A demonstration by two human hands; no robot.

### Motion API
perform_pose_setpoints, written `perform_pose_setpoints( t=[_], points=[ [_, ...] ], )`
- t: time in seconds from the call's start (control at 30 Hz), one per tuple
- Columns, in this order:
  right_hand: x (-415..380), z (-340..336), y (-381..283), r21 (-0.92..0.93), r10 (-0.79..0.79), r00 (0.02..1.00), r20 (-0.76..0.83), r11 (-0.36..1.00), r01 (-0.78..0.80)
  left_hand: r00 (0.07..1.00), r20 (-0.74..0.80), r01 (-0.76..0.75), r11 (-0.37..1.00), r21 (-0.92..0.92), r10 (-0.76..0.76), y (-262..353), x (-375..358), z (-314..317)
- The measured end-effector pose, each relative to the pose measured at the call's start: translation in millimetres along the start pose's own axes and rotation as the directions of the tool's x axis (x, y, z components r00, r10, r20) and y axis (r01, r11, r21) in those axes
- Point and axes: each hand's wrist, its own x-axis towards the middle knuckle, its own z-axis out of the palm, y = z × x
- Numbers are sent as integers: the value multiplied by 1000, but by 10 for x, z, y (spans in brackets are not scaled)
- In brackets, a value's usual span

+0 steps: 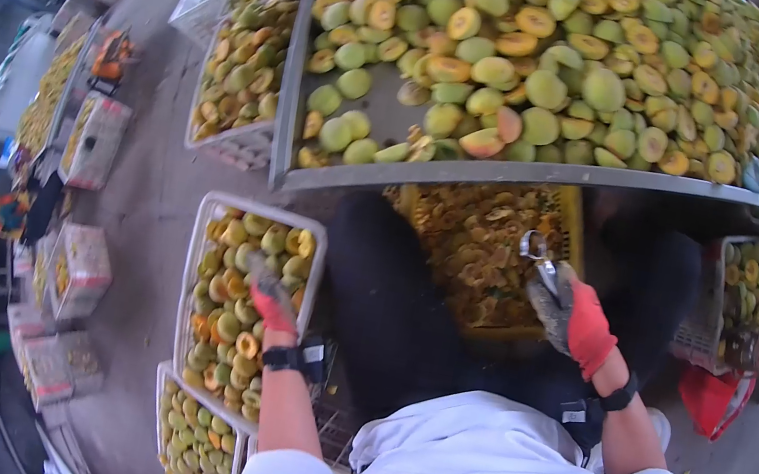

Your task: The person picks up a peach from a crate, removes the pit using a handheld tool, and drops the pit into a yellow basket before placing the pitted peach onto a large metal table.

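My left hand (271, 293), in a red and grey glove, is over a white crate (319, 262) of green-yellow peach halves (229, 312). Its fingers stretch out among the fruit and look slightly blurred; I see no piece held in them. In a matching glove, my right hand (578, 323) grips a metal tool with a ring-shaped end (534, 247). That hand is above the right side of a yellow crate (574, 216) between my legs, which holds brown-orange fruit scraps (483, 255).
A metal-rimmed table (514, 167) heaped with cut peaches stands in front of me. More filled crates (196, 443) sit at my left, and another crate (697, 339) is under the table at right. A red bag (714, 403) lies nearby. Boxes (79, 270) and a person (9, 207) are farther left.
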Motion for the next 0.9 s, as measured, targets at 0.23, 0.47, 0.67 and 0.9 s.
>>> perform_pose_setpoints(
  t=[0.23,0.47,0.67,0.9],
  points=[
    [155,339,322,619,-16,985,-169,776,119,911,94,-404,819,408,402,2037,690,1306],
    [133,273,304,443,-79,985,-151,886,139,882,468,-310,819,482,58,2496,1387,3075],
    [158,283,459,531,-55,976,-210,832,162,824,562,-238,942,237,67,2103,1613,3322],
    [98,246,290,772,8,989,-147,626,110,806,433,-418,906,-67,404,2087,1323,2930]
  ],
)
